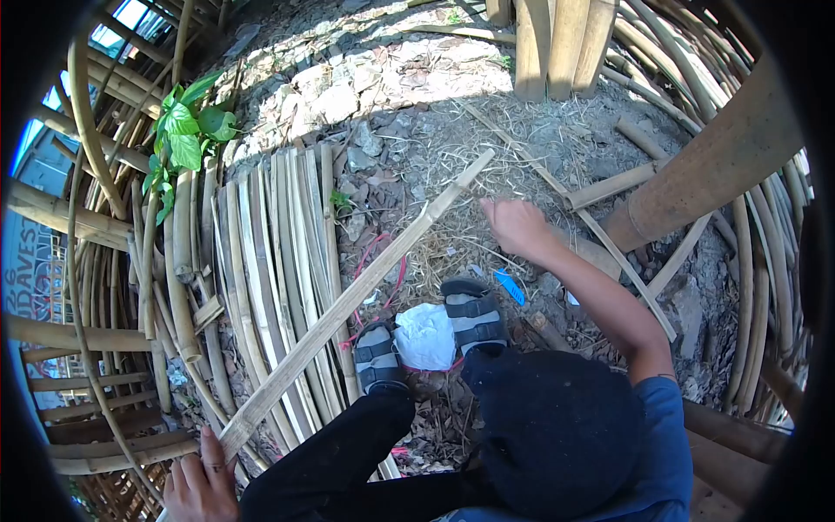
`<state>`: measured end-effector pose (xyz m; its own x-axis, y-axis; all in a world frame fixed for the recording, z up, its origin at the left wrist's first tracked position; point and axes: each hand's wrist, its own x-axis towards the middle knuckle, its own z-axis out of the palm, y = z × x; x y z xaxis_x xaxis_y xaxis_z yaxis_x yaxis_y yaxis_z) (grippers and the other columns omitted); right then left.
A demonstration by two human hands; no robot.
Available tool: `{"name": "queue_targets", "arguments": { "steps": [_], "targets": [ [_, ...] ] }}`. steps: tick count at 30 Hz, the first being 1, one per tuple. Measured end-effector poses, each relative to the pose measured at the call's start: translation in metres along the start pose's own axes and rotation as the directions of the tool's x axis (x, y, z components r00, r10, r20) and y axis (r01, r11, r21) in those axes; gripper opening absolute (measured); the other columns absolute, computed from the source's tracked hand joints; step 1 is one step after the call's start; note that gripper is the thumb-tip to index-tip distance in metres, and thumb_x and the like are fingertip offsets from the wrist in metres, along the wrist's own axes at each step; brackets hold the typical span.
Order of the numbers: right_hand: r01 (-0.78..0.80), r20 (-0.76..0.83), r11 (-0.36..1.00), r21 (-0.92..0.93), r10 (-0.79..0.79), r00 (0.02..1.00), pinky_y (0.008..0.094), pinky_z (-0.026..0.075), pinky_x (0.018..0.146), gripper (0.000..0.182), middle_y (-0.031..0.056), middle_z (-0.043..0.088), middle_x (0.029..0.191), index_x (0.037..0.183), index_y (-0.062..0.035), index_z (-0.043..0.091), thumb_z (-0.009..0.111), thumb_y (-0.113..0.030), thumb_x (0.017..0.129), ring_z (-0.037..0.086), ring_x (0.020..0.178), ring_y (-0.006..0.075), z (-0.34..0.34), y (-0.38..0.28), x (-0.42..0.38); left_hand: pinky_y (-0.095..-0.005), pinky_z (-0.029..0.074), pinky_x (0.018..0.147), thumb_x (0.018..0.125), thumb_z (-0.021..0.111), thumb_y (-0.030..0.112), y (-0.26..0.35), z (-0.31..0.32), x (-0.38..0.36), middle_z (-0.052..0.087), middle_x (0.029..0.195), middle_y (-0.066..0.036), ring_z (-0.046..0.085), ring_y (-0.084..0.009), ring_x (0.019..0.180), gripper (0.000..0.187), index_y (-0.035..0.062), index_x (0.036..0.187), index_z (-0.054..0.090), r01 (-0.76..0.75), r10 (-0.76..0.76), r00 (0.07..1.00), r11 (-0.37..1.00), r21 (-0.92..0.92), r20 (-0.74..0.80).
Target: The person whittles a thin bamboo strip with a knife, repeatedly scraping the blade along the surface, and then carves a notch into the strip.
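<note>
My left hand (202, 483) is closed around the lower end of a long split bamboo strip (335, 317), at the bottom left. The strip slants up and to the right across the view, its far tip rising above the ground litter. Close to that tip is my right hand (515, 228), its fingers curled and thumb side toward the strip. A gap shows between this hand and the strip. Whatever the right hand may hold is hidden. Beneath the strip lies a row of split bamboo slats (278, 252), side by side on the ground.
Sandalled feet (474, 315) flank a crumpled white bag (426, 337). A blue object (510, 286) lies to their right. A thick bamboo pole (696, 165) leans at right, near upright bamboo posts (557, 48). A bamboo rack (83, 335) stands left, beside a leafy plant (184, 130).
</note>
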<state>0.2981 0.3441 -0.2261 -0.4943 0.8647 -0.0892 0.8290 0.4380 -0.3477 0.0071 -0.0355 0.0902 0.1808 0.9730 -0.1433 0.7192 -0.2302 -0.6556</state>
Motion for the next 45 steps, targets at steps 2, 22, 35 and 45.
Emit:
{"name": "queue_targets", "arguments": {
  "steps": [2,22,35,45],
  "targets": [
    [0.027,-0.092,0.994,0.105,-0.017,0.996,0.0522,0.054,0.057,0.055,0.0245,0.065,0.066,0.083,0.0026,0.065,0.037,-0.04,0.105,0.068,0.063,0.0419,-0.004,-0.039,-0.038,-0.0253,0.045,0.039,0.1,0.062,0.019,0.0,0.004,-0.004,0.051,0.074,-0.006,0.051,-0.0128,0.054,0.053,0.0011,0.146,0.045,-0.004,0.003,0.999,1.0,0.015,0.035],
    [0.165,-0.068,0.97,0.177,-0.155,0.986,0.0521,0.053,0.055,0.052,0.0243,0.064,0.064,0.084,0.0045,0.063,0.043,-0.039,0.104,0.067,0.061,0.0429,0.018,-0.094,-0.064,-0.0161,0.043,0.038,0.101,0.057,0.017,-0.005,0.006,-0.01,0.051,0.076,-0.005,0.048,-0.0077,0.054,0.055,-0.0004,0.15,0.037,-0.058,0.06,0.998,0.997,0.045,-0.032],
    [0.212,-0.052,0.965,0.153,-0.206,0.977,0.0535,0.053,0.057,0.054,0.0231,0.064,0.062,0.082,0.0027,0.063,0.039,-0.039,0.105,0.067,0.061,0.0426,-0.012,-0.077,-0.058,-0.0214,0.046,0.039,0.1,0.059,0.016,0.0,-0.001,0.005,0.054,0.078,-0.007,0.053,-0.0121,0.057,0.054,-0.0015,0.148,0.041,-0.03,0.032,0.999,0.999,0.043,-0.036],
    [0.126,0.003,0.985,0.12,-0.127,0.992,0.0518,0.055,0.061,0.056,0.0241,0.068,0.074,0.079,0.0,0.068,0.037,-0.04,0.105,0.069,0.068,0.0407,-0.006,-0.079,-0.042,-0.0235,0.049,0.041,0.1,0.06,0.017,-0.002,-0.008,-0.003,0.056,0.079,-0.008,0.054,-0.013,0.057,0.054,-0.0011,0.147,0.041,-0.028,0.027,0.999,0.999,0.035,0.04]
  ]
}}
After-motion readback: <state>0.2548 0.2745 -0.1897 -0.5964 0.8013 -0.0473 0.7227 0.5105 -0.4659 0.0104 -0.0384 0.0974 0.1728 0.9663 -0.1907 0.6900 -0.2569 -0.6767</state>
